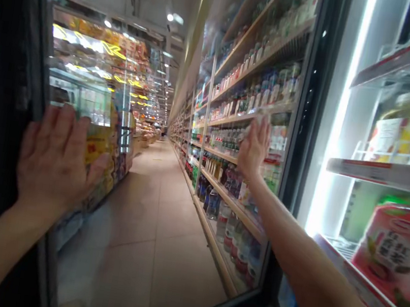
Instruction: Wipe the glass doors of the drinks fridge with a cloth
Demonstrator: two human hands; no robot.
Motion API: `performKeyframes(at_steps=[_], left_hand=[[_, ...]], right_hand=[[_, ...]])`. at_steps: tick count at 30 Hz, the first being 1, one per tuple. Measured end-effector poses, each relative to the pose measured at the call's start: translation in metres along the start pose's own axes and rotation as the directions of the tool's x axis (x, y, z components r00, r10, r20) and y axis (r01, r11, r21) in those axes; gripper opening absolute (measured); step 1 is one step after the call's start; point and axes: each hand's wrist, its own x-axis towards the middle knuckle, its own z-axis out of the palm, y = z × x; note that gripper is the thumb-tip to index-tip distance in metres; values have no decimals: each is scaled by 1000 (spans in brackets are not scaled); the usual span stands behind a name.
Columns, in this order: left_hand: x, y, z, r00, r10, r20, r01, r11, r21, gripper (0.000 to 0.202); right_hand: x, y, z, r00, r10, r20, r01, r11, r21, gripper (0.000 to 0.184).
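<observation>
As you face the black-framed glass cooler door (157,269), both palms press it.
Your left hand (54,156), fingers spread, near left edge; your right hand (254,148), open, far right.

On my right, a white wire cooler shelf with a red-and-white price strip (387,173) carries upright pale yellow labelled bottles (397,126). The lower wire shelf (333,244) carries a pink-red plastic pack (398,254). Long wooden aisle shelves (235,207) stand on the beige tiled floor (155,228).
</observation>
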Motion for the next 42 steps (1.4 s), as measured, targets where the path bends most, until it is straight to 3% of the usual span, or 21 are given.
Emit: performKeyframes(at_steps=[2,3,4,7,10,13,15,17,18,20,22,23,24,26,28,30,32,34,36,38,42], left_hand=[[0,0,1,1000,-5,-13,5,1000,2,66],[0,0,3,1000,-10,-16,10,1000,2,66],[0,0,5,1000,-14,-21,14,1000,0,65],[-1,-1,11,999,-21,-36,20,1000,-3,65],[-2,-4,16,998,-23,-50,22,1000,-8,65],[-2,-7,19,998,-24,-54,23,1000,-17,65],[-2,-10,22,998,-27,-59,26,1000,-5,65],[-3,-11,25,998,-19,-60,20,1000,17,65],[-4,-11,27,998,-18,-61,19,999,26,65],[-6,-9,30,997,-31,-63,34,999,40,64],[-8,-7,33,995,-73,-63,77,996,50,63],[-9,-5,33,994,-94,-61,97,994,52,62],[-10,-4,33,993,-106,-57,109,993,52,62],[-10,-2,33,993,-108,-44,110,993,45,63],[-11,-3,32,995,-89,-40,91,995,41,63],[-11,-5,32,996,-77,-40,79,996,44,62],[-12,-8,32,996,-71,-45,73,996,45,61],[-13,-10,32,997,-73,-38,74,997,38,61],[-11,-4,32,995,-86,-55,87,996,20,62],[-5,13,34,993,-67,-98,62,997,-45,62],[12,81,55,988,118,-100,-144,942,-303,63]], right_hand=[[-23,-9,-1,956,-267,123,267,963,15,50],[-31,-3,-3,937,-316,151,317,948,19,49],[-36,9,-6,952,-275,134,277,961,4,50],[-35,55,-10,996,83,-37,-84,996,-29,55],[-36,47,-3,980,181,-79,-182,983,-6,56],[-56,-18,8,991,-134,29,134,991,24,53],[-68,-52,10,894,-430,130,417,902,112,49],[-71,-55,8,843,-515,155,494,856,155,47],[-67,-47,7,881,-454,136,437,889,138,47],[-55,-25,7,988,-153,35,150,986,67,50],[-45,-19,12,987,129,-91,-124,991,54,52],[-44,-27,16,978,176,-111,-168,983,71,53],[-47,-44,19,984,148,-96,-139,986,92,53],[-60,-91,25,994,-106,29,100,983,154,54],[-76,-131,27,913,-382,142,344,909,237,53],[-83,-137,24,846,-500,187,445,854,270,51],[-78,-108,19,906,-390,162,356,912,203,50],[-64,-65,14,996,-76,46,72,993,95,50],[-52,-39,12,988,151,-37,-147,985,93,51],[-52,-44,12,990,142,10,-141,974,179,51],[-77,-99,9,974,-167,156,60,845,531,53]])
